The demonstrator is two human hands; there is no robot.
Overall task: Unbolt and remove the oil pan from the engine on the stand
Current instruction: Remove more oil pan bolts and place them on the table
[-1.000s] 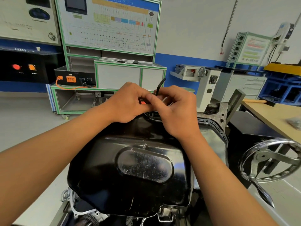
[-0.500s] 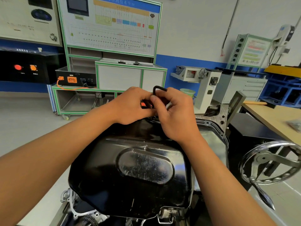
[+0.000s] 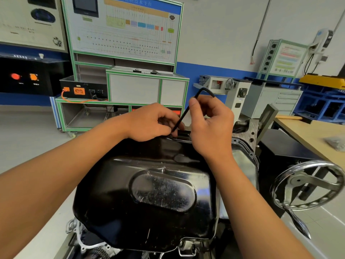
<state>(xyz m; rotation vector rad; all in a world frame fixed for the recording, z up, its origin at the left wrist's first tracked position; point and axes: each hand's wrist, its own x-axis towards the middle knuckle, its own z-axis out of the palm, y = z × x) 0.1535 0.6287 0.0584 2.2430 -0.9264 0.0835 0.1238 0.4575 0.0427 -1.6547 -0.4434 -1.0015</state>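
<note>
Black oil pan [image 3: 149, 193] sits on the engine just below us, its far rim under both hands. Hex key [image 3: 183, 114] stands tilted there. Our right hand [image 3: 211, 128] pinches its upper end and our left hand [image 3: 149, 122] curls its fingers round the lower end. Handwheel [image 3: 308, 184] off right.

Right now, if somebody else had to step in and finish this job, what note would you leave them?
Right hand pinches the black hex key near its bend; left hand grips its lower end at the far edge of the oil pan.
The pan sits on the engine, not lifted off.
Done: cannot tell how many bolts are out.
Left: finish this far-edge bolt, check the other edges, then lift the pan away.
</note>
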